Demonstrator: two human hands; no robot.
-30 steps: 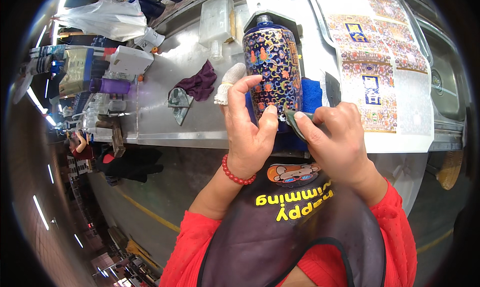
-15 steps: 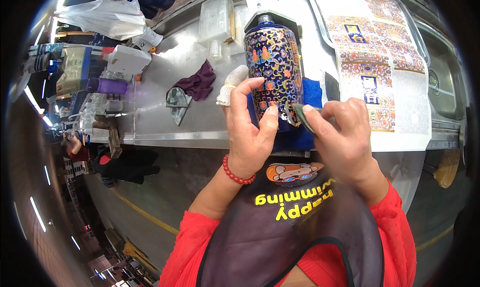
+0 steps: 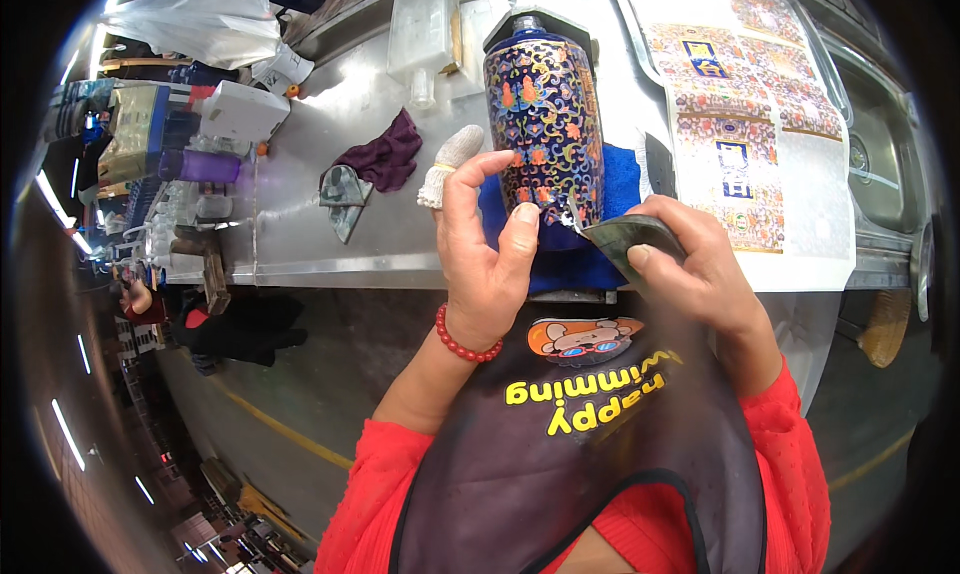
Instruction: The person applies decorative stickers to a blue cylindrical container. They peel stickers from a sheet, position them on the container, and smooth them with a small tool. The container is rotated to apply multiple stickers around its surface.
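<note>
A dark blue bottle with a colourful floral decal lies in front of me, its neck pointing away. Fingers spread, my left hand touches the bottle's left side with thumb and a fingertip. A knitted whitish finger cover, tied with a yellowish band, sits on one of its other fingers. Pinched in my right hand is a flat dark green scraper. The scraper's corner meets the decal's lower right edge, where crumpled whitish bits show. Under the bottle spreads a blue cloth.
To the right lie sheets of printed decals, near a metal sink. A purple cloth and a grey-green folded piece rest on the metal table. A clear plastic box stands further back.
My right hand has turned the scraper so its broad face shows, with the corner still by the decal's lower edge. My left hand keeps its place on the bottle; the whole view shifts slightly.
</note>
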